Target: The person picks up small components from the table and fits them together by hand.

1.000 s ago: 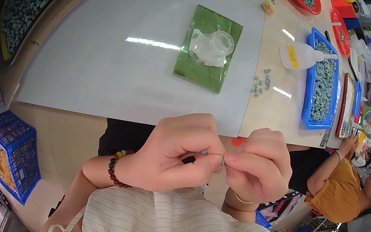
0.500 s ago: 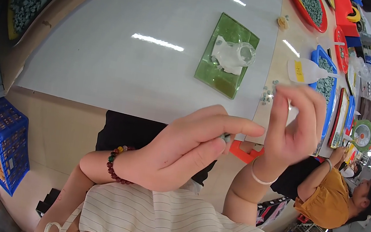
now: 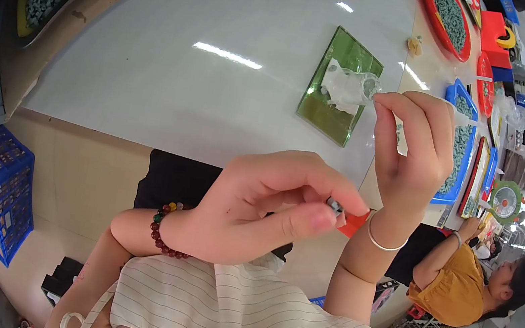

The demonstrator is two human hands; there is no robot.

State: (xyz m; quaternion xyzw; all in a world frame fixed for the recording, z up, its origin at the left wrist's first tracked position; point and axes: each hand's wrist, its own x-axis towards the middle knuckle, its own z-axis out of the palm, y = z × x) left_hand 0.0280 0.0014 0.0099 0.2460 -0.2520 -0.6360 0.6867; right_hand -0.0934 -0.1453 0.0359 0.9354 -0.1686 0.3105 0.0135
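Left hand point(image 3: 262, 211): thumb and index finger pinch a small grey-green piece point(image 3: 334, 206) at their tips, just off the near edge of the table point(image 3: 151, 93);
Right hand point(image 3: 419, 136): thumb and index tips brought together beside the clear cup point(image 3: 372, 84); contact and any held item cannot be told;
Green plate point(image 3: 325, 123): lies on the table; carries white material point(image 3: 342, 87) and the clear cup.
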